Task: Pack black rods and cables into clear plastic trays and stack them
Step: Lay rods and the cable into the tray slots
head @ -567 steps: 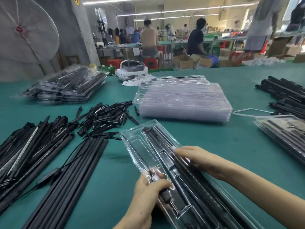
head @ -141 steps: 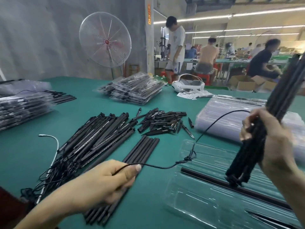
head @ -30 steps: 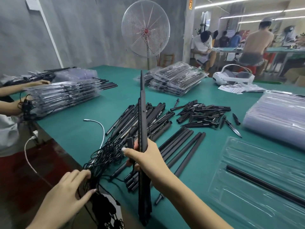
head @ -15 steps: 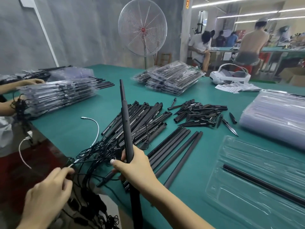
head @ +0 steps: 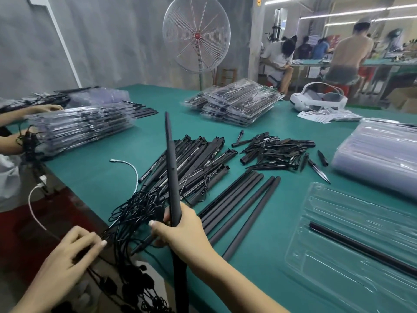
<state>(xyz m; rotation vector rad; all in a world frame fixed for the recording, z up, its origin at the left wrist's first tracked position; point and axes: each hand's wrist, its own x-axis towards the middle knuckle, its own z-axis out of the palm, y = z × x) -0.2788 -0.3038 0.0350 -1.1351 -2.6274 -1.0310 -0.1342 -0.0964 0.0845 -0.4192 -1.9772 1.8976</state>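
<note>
My right hand [head: 184,233] grips a long black rod [head: 170,168] that stands almost upright over the table's near-left corner. My left hand [head: 67,258] is closed on black cables [head: 133,213] from the tangle hanging over the table edge. Behind the tangle lies a heap of black light bars [head: 194,161], and several plain black rods [head: 239,206] lie side by side to its right. A clear plastic tray [head: 352,267] at the near right holds one black rod [head: 361,249].
A pile of black spikes [head: 275,152] lies mid-table. Empty clear trays [head: 379,159] are stacked at the right. Packed tray stacks sit at the far middle [head: 234,105] and left [head: 81,127], where another person's hands [head: 42,108] work. A fan [head: 196,35] stands behind.
The rod in my right hand has tilted slightly and shifted a little right. My left hand has moved right and closed on the cables at the table edge.
</note>
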